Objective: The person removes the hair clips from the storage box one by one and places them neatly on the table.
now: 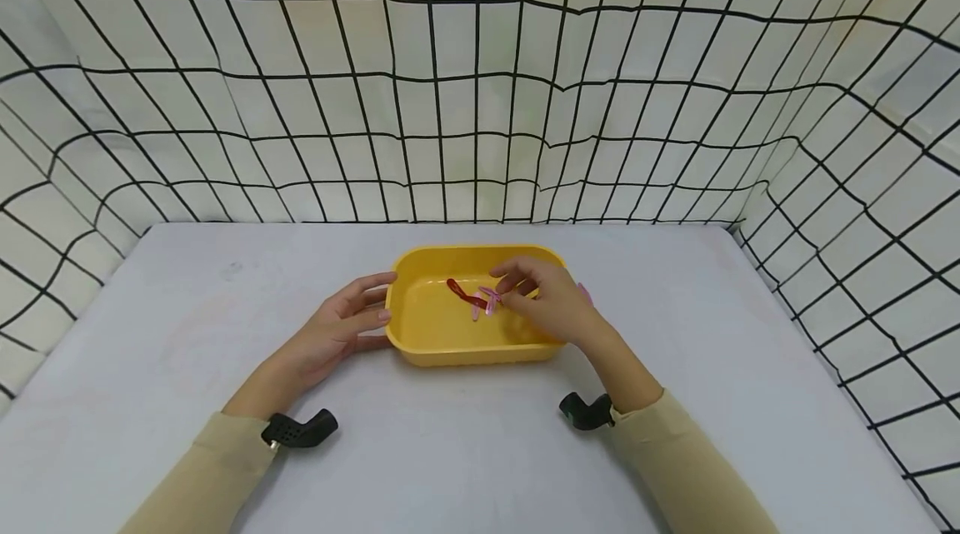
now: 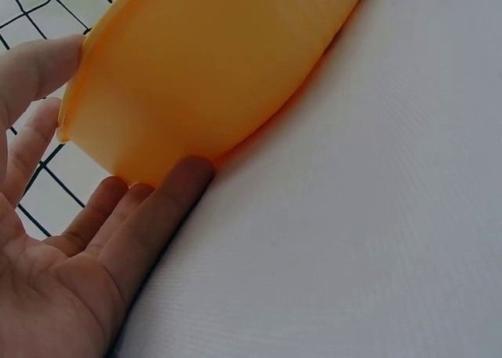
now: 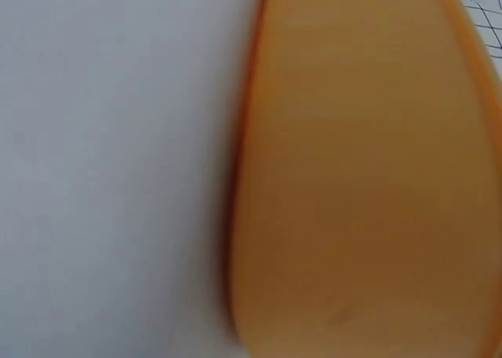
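Yellow plastic tray (image 1: 427,324), rounded corners, sits on the white worktop (image 1: 450,451). Left hand (image 1: 335,324) is at the tray's left end, not clenched: fingers fairly straight and spread, some at the rim, others against the outer wall, per left wrist view. Right hand (image 1: 546,294) reaches over the tray's right half, fingers bent, fingertips at a bright pink piece (image 1: 492,294) inside the tray. Can't tell if that piece is pinched or just touched; right wrist view shows tray wall and worktop, no fingers. Also in the tray, around its middle: 1 dark red, slightly bent strip (image 1: 463,292) and 1 paler pink piece (image 1: 476,307), both close to the bright pink piece. Pieces overlap in head view, too small to identify further. 1 more pink item (image 1: 586,294) shows just past the tray's right end, mostly hidden by the right hand; can't tell what it rests on. 2 beige sleeves (image 1: 213,455) come in from the near side of the tray, 1 black wrist device (image 1: 300,429) at each cuff. Beyond the tray: black grid (image 1: 477,105) in front of a pale backing, grid also along both sides.
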Available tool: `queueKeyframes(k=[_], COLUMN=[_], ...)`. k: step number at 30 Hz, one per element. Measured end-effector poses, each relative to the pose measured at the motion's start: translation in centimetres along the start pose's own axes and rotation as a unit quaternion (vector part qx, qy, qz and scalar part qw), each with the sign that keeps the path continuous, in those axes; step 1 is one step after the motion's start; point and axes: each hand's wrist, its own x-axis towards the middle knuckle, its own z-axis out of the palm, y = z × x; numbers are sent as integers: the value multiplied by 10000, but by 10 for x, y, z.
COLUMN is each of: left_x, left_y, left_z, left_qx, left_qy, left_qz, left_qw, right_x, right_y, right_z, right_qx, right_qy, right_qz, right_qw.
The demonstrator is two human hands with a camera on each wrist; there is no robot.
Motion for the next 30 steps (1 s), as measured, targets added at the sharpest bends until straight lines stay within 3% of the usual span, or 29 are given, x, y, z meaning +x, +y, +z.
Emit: queueKeyframes(k=[5,11,18,22,27,30], left_x=[1,-1,-1,0,0,0], left_y=[-1,0,0,0,-1,-1], left_z=[-1,1,0,0,0,0], left_qx=[-9,60,66,29,11,-19], left_qy=[15,85,95,85,67,60], left_qz=[20,-20,-7,34,11,26], left_qw=[10000,9999,9999,10000,10000,10000], right_x=[1,0,1,4,10,11], right_y=[1,-3,-5,-6,-5,-6], right_z=[10,15,14,15,20,22], right_qx=[-763,-1487,-1579,-1513,-1951,-2114], right_qy=[-523,-1038,-1015,-841,-681,-734], right_qz=[-125,233,426,744,1300,1405], right_qw=[9956,9831,9813,9821,9697,9645])
